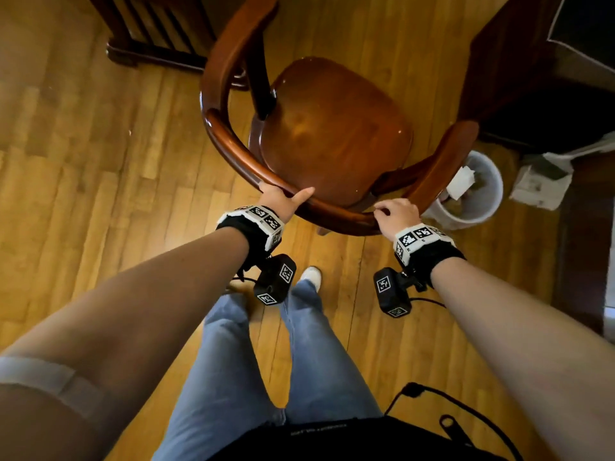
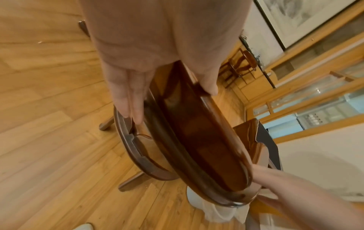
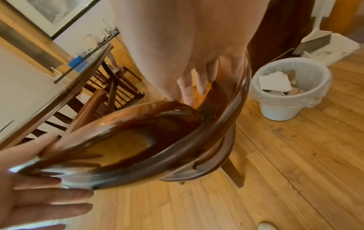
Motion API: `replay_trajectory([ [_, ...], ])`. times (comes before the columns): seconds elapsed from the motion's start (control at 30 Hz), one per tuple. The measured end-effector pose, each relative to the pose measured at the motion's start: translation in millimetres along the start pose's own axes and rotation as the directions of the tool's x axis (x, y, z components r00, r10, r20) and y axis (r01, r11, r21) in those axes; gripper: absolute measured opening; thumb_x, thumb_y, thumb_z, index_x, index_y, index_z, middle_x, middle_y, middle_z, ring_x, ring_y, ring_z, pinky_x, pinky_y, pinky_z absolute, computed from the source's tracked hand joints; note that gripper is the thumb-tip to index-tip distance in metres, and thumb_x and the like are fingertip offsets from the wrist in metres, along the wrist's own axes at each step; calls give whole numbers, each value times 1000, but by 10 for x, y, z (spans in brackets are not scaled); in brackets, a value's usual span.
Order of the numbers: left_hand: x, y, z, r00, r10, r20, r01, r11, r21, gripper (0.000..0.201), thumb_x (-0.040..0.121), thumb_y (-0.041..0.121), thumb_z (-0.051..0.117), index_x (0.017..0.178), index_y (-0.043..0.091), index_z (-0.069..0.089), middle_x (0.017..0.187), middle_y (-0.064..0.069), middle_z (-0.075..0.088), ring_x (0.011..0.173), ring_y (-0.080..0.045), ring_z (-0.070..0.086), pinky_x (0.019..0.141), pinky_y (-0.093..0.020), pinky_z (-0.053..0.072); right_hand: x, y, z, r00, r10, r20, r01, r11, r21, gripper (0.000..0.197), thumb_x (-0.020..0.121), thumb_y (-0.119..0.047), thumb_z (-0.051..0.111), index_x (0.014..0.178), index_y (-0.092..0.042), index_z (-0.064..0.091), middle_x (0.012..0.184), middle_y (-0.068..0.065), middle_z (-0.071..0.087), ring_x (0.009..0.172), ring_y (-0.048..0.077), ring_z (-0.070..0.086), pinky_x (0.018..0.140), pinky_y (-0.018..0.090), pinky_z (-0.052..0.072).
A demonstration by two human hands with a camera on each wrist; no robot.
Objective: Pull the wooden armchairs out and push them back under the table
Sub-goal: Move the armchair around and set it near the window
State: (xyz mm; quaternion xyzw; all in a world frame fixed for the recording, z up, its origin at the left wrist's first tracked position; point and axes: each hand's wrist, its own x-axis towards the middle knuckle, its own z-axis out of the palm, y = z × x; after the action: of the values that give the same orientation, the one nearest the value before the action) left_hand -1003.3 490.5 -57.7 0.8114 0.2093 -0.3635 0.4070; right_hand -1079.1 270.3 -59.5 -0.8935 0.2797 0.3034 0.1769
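While curled: both hands' fingers round armchair rail.

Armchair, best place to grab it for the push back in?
Take the armchair by its curved top rail, from behind, one hand per side of the bend. Left hand and right hand already grip there; the rail is rounded and continuous.

Both arms are bare, and each wrist has a black strap topped with a white band of black-and-white square markers. Just below each wrist hangs 1 small black camera box with 2 visible marker tags and a thin black cable. Also light blue jeans, a white shoe and a pale band around the left upper arm.
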Motion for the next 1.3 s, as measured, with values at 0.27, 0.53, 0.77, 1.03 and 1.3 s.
replay_trajectory([
  [0.27, -124, 112, -789, 986, 141, -87, -109, 948, 299, 102, 90, 43, 57, 150, 2, -14, 135, -17, 55, 121, -36, 55, 94, -41, 45, -470, -480, 91, 975, 169, 143, -211, 901, 380, 52, 97, -49, 33, 146, -31, 29, 123, 16, 62, 104, 36, 64, 95, 44, 51],
  [0.53, 166, 218, -1380, 986, 160, 54, -169, 938, 302, 95, 94, 30, 56, 150, 15, -20, 148, -14, 42, 130, -31, 48, 105, -38, 38, -512, -1237, 437, 937, 322, 135, -327, 672, 665, 57, 95, -53, 34, 146, -31, 20, 114, 14, 61, 100, 38, 65, 95, 51, 50],
  [0.77, 472, 394, -1332, 964, 239, 115, -263, 911, 319, 82, 90, 39, 60, 152, 13, 13, 147, -12, 43, 132, -33, 47, 104, -40, 41, -390, -1351, 606, 899, 437, 36, -264, 474, 840, 47, 89, -52, 50, 121, -23, 33, 103, 16, 62, 91, 40, 66, 84, 54, 55],
  [1.03, 805, 939, -1242, 955, 271, 122, -296, 903, 311, 75, 92, 39, 57, 151, 13, 18, 149, -13, 40, 134, -31, 43, 106, -37, 39, 126, -1337, 282, 903, 429, -2, -212, 450, 868, 37, 89, -50, 51, 110, -25, 34, 101, 11, 56, 97, 39, 64, 90, 53, 52],
  [1.3, 1250, 1909, -797, 950, 298, 88, -311, 908, 280, 75, 92, 40, 56, 151, 13, 18, 148, -12, 41, 134, -30, 44, 107, -37, 39, 1115, -1058, -559, 911, 411, -33, -184, 477, 860, 40, 90, -50, 50, 115, -24, 34, 100, 10, 55, 96, 38, 65, 88, 49, 52],
])
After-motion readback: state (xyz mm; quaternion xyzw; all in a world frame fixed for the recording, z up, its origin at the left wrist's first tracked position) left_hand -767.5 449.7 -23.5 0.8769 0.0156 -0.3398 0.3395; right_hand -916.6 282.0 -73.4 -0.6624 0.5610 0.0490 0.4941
